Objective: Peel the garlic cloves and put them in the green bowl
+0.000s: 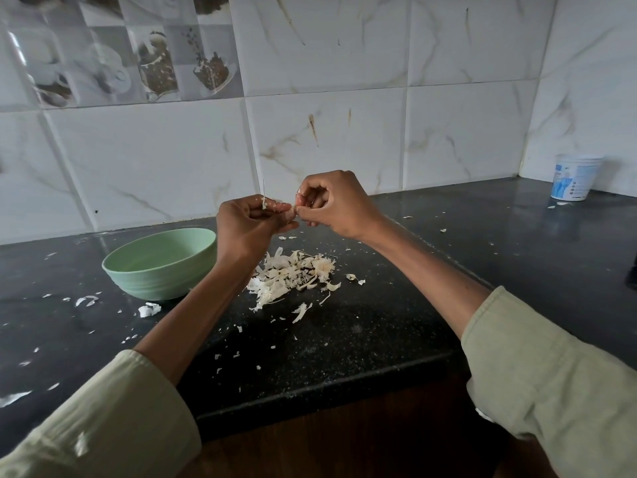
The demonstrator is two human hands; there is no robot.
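Observation:
My left hand [250, 224] and my right hand [336, 205] meet in the air above the black counter, fingertips together. Between them they pinch a small garlic clove [293, 212], mostly hidden by the fingers. A strip of white skin [264, 202] sticks up from my left fingers. The pale green bowl [155, 267] stands on the counter just left of my left wrist; its inside is only partly seen. A heap of white garlic peels [293, 272] lies on the counter below my hands.
Loose peel flakes [149, 309] are scattered over the black counter [431, 270]. A white plastic tub [574, 177] stands in the far right corner against the tiled wall. The counter's front edge runs below the peel heap.

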